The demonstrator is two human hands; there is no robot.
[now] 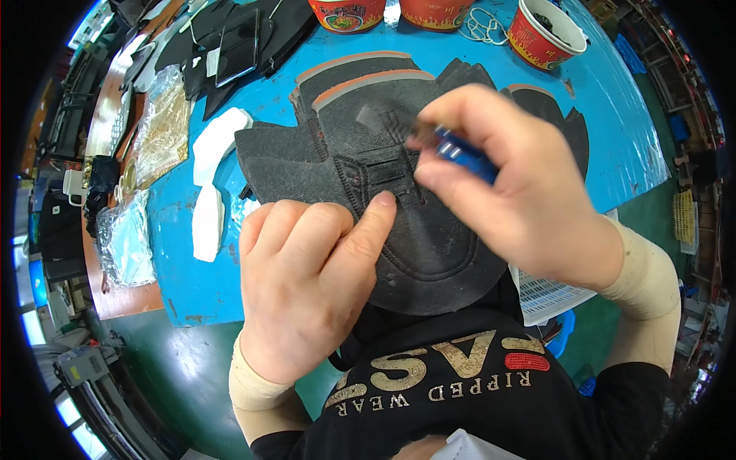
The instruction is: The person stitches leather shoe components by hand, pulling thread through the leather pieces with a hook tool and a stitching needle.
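Note:
A black stitched shoe upper lies flat before me, with a curved seam and several narrow straps or slits across its middle. My left hand is closed at its lower left edge, fingers curled and thumb pressing down beside the slits. Whether the curled fingers pinch the edge underneath is hidden. My right hand is closed round a small blue-handled tool just above the upper's right side. Motion smears the tool's tip, so its kind is unclear. More black upper pieces with orange-grey edges lie beneath and behind.
The blue tabletop carries red paper tubs at the back and a phone on black pieces at the far left. White cut pieces and plastic bags lie left of my left hand. A white string loops near the tubs.

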